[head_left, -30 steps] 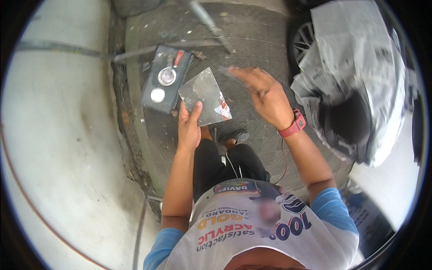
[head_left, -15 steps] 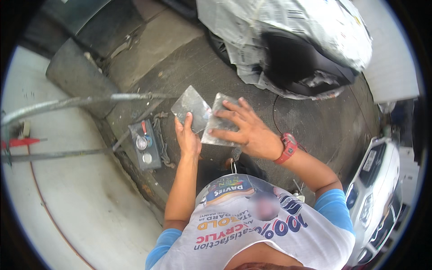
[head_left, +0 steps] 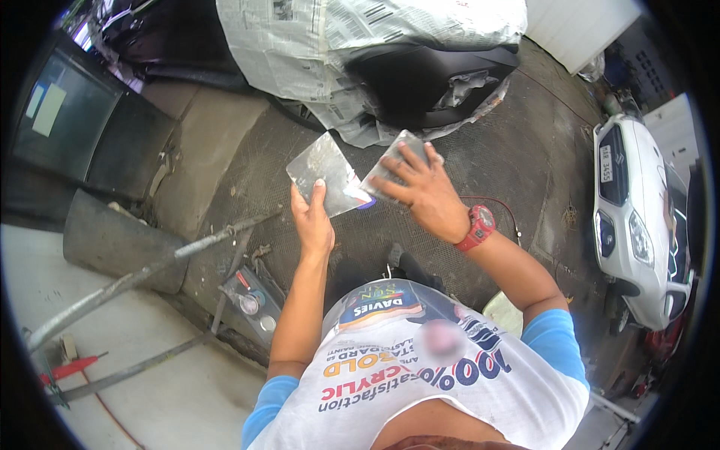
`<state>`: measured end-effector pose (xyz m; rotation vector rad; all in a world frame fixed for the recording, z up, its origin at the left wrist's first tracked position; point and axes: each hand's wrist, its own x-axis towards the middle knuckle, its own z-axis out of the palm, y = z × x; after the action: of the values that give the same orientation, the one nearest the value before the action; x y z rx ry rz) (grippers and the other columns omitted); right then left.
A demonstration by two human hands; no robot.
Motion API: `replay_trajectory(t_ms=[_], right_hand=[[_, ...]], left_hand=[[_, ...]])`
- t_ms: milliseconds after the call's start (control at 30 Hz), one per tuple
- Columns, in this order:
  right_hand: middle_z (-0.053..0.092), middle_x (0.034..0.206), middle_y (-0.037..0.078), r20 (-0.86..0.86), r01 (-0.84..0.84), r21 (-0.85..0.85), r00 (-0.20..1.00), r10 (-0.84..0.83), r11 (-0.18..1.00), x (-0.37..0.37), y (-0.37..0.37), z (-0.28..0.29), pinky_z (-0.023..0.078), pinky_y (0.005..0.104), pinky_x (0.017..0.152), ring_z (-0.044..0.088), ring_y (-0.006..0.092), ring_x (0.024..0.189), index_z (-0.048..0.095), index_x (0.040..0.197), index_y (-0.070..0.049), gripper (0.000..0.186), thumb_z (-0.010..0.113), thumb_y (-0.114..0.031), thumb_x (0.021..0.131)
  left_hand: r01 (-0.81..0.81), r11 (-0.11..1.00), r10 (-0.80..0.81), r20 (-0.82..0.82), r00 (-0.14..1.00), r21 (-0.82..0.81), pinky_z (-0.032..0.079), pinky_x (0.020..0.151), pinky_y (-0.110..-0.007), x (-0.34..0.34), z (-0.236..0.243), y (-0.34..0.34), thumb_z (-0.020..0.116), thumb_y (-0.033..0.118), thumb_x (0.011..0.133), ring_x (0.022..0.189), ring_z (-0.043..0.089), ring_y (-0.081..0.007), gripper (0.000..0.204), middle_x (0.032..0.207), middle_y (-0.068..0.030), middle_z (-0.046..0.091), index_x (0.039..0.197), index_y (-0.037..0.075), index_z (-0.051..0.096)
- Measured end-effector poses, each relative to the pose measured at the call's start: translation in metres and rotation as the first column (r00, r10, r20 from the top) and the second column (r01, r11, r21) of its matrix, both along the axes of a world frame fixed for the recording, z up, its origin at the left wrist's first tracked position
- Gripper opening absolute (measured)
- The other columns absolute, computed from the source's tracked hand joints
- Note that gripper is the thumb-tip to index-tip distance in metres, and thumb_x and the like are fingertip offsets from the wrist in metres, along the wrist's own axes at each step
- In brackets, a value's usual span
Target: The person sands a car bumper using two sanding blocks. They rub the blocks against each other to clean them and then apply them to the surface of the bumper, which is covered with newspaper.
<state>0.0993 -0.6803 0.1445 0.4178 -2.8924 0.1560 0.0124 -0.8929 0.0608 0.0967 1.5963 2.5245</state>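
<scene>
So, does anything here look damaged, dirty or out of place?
The flat grey metal plate in the left hand is smeared with dried grey filler. The smaller plate under the right hand looks the same. Crumpled newspaper covers the dark car.

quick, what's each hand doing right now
Left hand: holding a flat metal plate.
Right hand: gripping a second, smaller plate.

L hand (head_left: pixel 313 221) holds metal plate (head_left: pixel 328 174) | R hand (head_left: pixel 424 193) grips scraper (head_left: pixel 394 166)
</scene>
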Motion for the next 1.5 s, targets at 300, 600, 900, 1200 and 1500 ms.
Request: replay_trajectory(t_ms=[300, 600, 900, 1200, 1500], right_hand=[[0.053, 0.153, 0.005, 0.061, 0.112, -0.035, 0.992, -0.11, 0.993, 0.014, -0.058, 0.001, 0.024, 0.0669, 0.123, 0.041, 0.0357, 0.151, 0.063, 0.143, -0.032, 0.07, 0.067, 0.001, 0.081], [0.049, 0.149, 0.025, 0.147, 0.474, -0.291, 0.881, -0.45, 0.831, 0.036, -0.047, -0.028, 0.058, 0.053, 0.098, 0.057, 0.0485, 0.132, 0.047, 0.153, -0.016, 0.068, 0.062, 0.0, 0.089], [0.057, 0.146, 0.012, 0.295, 0.372, -0.909, 0.892, -0.343, 0.186, 0.08, 0.004, -0.01, 0.042, 0.0394, 0.116, 0.056, 0.0237, 0.136, 0.05, 0.147, -0.006, 0.051, 0.054, 0.001, 0.097], [0.07, 0.129, 0.013, 0.54, 0.515, -0.841, 0.783, -0.308, -0.164, 0.187, 0.136, -0.038, 0.051, 0.0324, 0.101, 0.066, 0.0177, 0.115, 0.052, 0.144, 0.007, 0.057, 0.07, -0.019, 0.097], [0.072, 0.121, 0.006, 0.456, 0.281, -0.846, 0.822, -0.34, -0.453, 0.302, 0.257, -0.102, 0.055, 0.0345, 0.098, 0.068, 0.0132, 0.114, 0.059, 0.132, -0.006, 0.044, 0.078, -0.009, 0.092]], left_hand=[[0.073, 0.993, -0.076, 0.031, 0.997, 0.094, 0.054, 0.101, -0.035, -0.036, -0.008, -0.021, 0.059, 0.011, 0.106, 0.116, 0.066, -0.0197, 0.038, 0.129, -0.0107, 0.065, 0.142, 0.001, 0.051], [0.438, 0.863, -0.475, 0.109, 0.873, 0.251, 0.056, 0.101, -0.036, -0.036, 0.008, 0.025, 0.06, 0.01, 0.104, 0.116, 0.067, -0.0189, 0.041, 0.129, -0.0098, 0.066, 0.144, 0.002, 0.051], [0.574, 0.797, -0.602, 0.18, 0.778, 0.187, 0.051, 0.107, -0.037, -0.011, 0.014, 0.1, 0.061, 0.012, 0.105, 0.122, 0.064, -0.0199, 0.043, 0.132, -0.0092, 0.064, 0.146, 0.003, 0.05], [0.73, 0.684, -0.719, 0.177, 0.672, 0.009, 0.052, 0.106, -0.036, 0.039, 0.031, 0.213, 0.061, 0.014, 0.106, 0.12, 0.066, -0.0199, 0.043, 0.134, -0.0111, 0.064, 0.145, 0.002, 0.05], [0.893, 0.407, -0.86, 0.411, 0.302, 0.194, 0.058, 0.101, -0.041, 0.138, 0.019, 0.325, 0.066, 0.022, 0.103, 0.117, 0.07, -0.0223, 0.055, 0.13, -0.0101, 0.068, 0.151, 0.008, 0.045]])
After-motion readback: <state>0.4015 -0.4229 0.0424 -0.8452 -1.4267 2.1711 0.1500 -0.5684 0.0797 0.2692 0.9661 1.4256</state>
